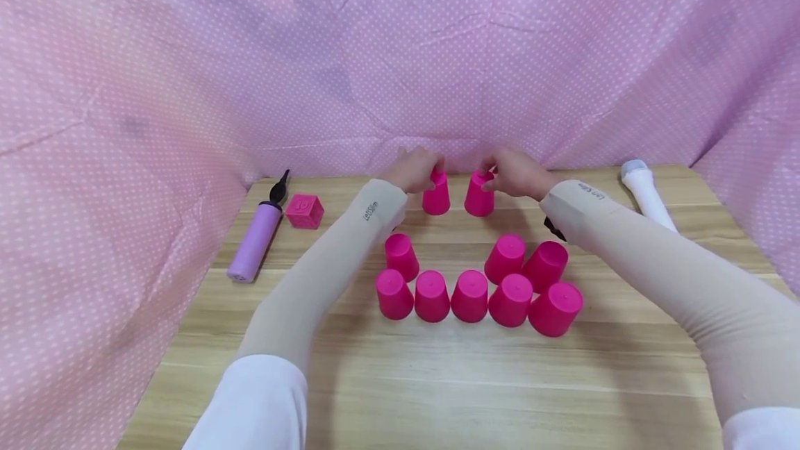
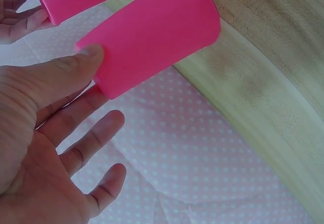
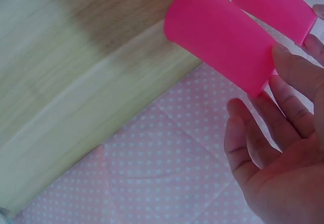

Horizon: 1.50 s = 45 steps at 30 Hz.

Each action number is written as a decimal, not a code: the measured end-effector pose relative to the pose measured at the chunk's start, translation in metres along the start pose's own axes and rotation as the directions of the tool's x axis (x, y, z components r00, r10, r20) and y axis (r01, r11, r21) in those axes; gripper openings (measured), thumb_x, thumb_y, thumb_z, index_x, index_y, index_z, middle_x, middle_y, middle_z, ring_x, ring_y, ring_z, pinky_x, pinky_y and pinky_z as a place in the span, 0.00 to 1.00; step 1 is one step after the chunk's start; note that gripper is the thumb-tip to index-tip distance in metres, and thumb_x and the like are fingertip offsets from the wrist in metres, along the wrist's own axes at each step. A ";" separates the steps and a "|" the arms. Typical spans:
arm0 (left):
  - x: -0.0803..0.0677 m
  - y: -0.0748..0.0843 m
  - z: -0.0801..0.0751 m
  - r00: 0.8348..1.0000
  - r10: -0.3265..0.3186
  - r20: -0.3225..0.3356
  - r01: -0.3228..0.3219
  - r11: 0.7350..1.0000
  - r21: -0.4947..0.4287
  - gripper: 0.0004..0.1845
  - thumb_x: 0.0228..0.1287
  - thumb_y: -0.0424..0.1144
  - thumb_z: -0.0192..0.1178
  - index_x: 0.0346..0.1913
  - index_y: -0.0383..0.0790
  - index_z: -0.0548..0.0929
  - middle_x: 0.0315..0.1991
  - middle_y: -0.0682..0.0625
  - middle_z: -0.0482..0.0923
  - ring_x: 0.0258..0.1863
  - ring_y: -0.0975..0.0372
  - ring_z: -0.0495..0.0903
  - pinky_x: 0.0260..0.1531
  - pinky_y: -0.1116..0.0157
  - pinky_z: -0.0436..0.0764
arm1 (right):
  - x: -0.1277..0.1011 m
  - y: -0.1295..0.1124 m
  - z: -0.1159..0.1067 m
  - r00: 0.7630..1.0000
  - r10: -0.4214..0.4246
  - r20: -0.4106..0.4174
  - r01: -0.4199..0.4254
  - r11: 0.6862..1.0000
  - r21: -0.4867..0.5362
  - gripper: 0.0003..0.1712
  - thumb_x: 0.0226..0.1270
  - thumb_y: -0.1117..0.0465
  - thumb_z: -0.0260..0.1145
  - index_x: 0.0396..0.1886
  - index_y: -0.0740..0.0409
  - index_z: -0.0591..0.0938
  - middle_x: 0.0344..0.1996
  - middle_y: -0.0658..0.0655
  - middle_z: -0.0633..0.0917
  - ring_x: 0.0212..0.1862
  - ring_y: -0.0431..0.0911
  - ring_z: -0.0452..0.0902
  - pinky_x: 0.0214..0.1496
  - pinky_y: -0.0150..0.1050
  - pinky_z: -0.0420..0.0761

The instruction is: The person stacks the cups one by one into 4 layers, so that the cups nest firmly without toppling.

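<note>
While both arms reach to the upper centre of the head view, the left hand (image 1: pixel 414 169) sits on top of the left far cup (image 1: pixel 436 194) and the right hand (image 1: pixel 515 172) on top of the right far cup (image 1: pixel 479 195); the two inverted pink cups stand side by side, just apart, near the back edge of the tabletop (image 1: pixel 437 380). Left wrist view: the thumb tip touches the closed end of the left far cup (image 2: pixel 152 36), which fills the upper centre of that frame; the other fingers (image 2: pixel 91 138) are straight and spread, clear of the cup wall. Right wrist view: two fingertips touch the closed end of the right far cup (image 3: pixel 220 36), upper centre to right; the remaining fingers (image 3: pixel 248 133) are straight, loosely spread. No curl round either cup seen. Below the hands in the head view, centre of frame, eight more inverted pink cups (image 1: pixel 470 295) stand in a cluster, five in the near row, one behind at left, two behind at right. Left of frame: a lilac hand pump (image 1: pixel 258 235) with black nozzle lying beside a pink cube (image 1: pixel 304 211). Upper right: a white cylindrical object (image 1: pixel 646 193), partly hidden by the right sleeve. Pink dotted cloth (image 1: pixel 400 54) fills the background.
</note>
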State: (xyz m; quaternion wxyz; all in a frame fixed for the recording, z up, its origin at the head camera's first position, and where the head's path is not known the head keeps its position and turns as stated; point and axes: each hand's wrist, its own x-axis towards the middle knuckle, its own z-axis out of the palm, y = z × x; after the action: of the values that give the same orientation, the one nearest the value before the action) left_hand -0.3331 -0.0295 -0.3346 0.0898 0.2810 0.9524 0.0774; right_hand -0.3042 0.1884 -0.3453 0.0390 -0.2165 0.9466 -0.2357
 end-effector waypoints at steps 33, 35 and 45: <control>-0.157 -0.011 0.005 0.964 0.265 -0.026 -0.263 0.962 0.077 0.17 0.54 0.42 0.70 0.46 0.45 0.81 0.47 0.52 0.77 0.50 0.57 0.70 0.51 0.51 0.66 | -0.138 -0.025 0.004 0.974 -0.218 0.054 0.222 0.971 -0.086 0.21 0.48 0.63 0.76 0.46 0.53 0.84 0.49 0.54 0.80 0.50 0.51 0.74 0.47 0.48 0.78; -0.159 -0.013 0.010 0.969 0.248 -0.013 -0.247 0.968 0.052 0.17 0.54 0.42 0.70 0.46 0.44 0.81 0.47 0.52 0.77 0.50 0.57 0.70 0.53 0.46 0.65 | -0.139 -0.023 0.008 0.976 -0.211 0.049 0.214 0.974 -0.069 0.22 0.48 0.64 0.76 0.46 0.54 0.83 0.47 0.53 0.80 0.49 0.50 0.75 0.44 0.46 0.79; -0.160 -0.020 0.022 0.973 0.230 -0.008 -0.230 0.973 0.013 0.15 0.54 0.41 0.70 0.44 0.44 0.80 0.48 0.51 0.77 0.52 0.56 0.69 0.57 0.39 0.61 | -0.138 -0.021 0.019 0.971 -0.240 0.011 0.241 0.970 -0.017 0.19 0.47 0.67 0.77 0.41 0.54 0.83 0.44 0.51 0.82 0.45 0.49 0.77 0.39 0.43 0.81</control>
State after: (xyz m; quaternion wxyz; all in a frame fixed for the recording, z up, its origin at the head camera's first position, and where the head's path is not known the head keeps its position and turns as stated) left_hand -0.2064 -0.1322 -0.3391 0.0737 0.3894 0.9144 0.0828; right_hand -0.1683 0.2228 -0.3559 0.0125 -0.3311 0.9153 -0.2290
